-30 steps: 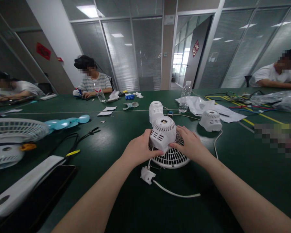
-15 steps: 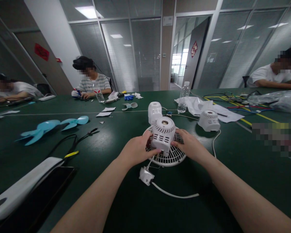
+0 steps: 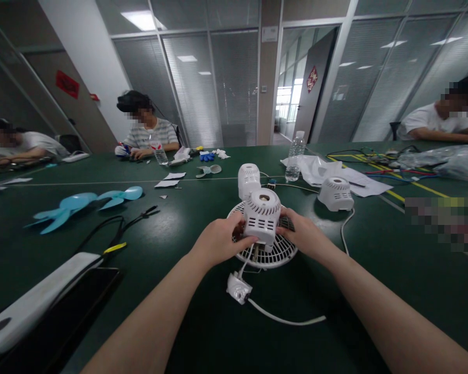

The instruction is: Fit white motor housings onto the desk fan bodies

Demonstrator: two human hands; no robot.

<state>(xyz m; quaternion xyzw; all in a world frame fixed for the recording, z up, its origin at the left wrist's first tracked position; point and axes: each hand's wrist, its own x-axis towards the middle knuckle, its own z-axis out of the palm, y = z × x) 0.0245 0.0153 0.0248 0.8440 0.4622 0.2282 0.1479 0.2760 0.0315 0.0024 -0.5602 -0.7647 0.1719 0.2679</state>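
Both hands were on the white motor housing: left hand (image 3: pixel 220 240) had its thumb along the lower front edge and fingers round the side, right hand (image 3: pixel 302 231) had curled fingers against the opposite side, so a two-sided grip. Motor housing (image 3: pixel 262 213) = hard molded plastic, domed top with a ring of slanted vents, round hole in the crown, rows of slots on the flatter face. It sat over the fan grille (image 3: pixel 284 255), near the middle of the green surface (image 3: pixel 203 322); couldn't tell if it rested on the grille or was held just above. Grille was a round white disc, thin radial ribs crossed by rings. In front of it lay a lumpy, glossy white fitting (image 3: pixel 239 288) with a smooth white cable (image 3: pixel 284 319) curving off to the right. Second housing (image 3: pixel 249 181), same vented dome, stood just behind; third housing (image 3: pixel 335 194) was off to the right, near the white paper (image 3: pixel 368 183) and an upright clear ribbed plastic bottle (image 3: pixel 295 158). On the left: glossy, translucent blue fan blades (image 3: pixel 76 201) with rounded lobes, then a long smooth white bar (image 3: pixel 42 301) beside a flat black slab (image 3: pixel 78 296).
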